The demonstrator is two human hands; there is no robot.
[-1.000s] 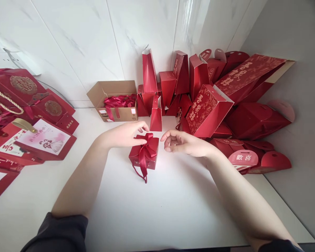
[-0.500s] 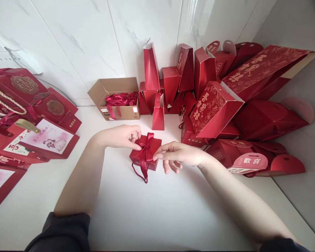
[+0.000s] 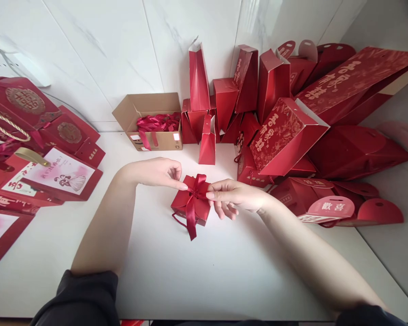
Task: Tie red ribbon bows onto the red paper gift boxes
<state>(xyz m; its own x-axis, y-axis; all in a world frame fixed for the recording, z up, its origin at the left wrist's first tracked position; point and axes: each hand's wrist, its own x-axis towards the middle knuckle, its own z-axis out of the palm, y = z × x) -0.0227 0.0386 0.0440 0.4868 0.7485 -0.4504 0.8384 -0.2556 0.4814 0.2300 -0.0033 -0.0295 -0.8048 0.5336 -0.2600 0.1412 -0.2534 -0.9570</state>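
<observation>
A small red gift box [image 3: 185,203] sits on the white table [image 3: 204,271] in the middle of the view, tied with a dark red ribbon bow [image 3: 196,192] whose tails hang over its near side. My left hand [image 3: 158,172] pinches the bow's left loop between thumb and forefinger. From the right, my right hand [image 3: 233,197] pinches the bow's right loop, its other fingers curled below. Both hands meet over the top of the box.
A brown cardboard box [image 3: 146,108] with red ribbons [image 3: 158,122] stands at the back by the tiled wall. Several red paper bags and folded boxes [image 3: 285,131] are heaped at the back right. Red gift bags and cards [image 3: 37,149] lie at the left edge.
My right hand has moved left from open air onto the bow and closed on its right loop. The left hand stays pinched on the left loop. The view has tilted slightly.
</observation>
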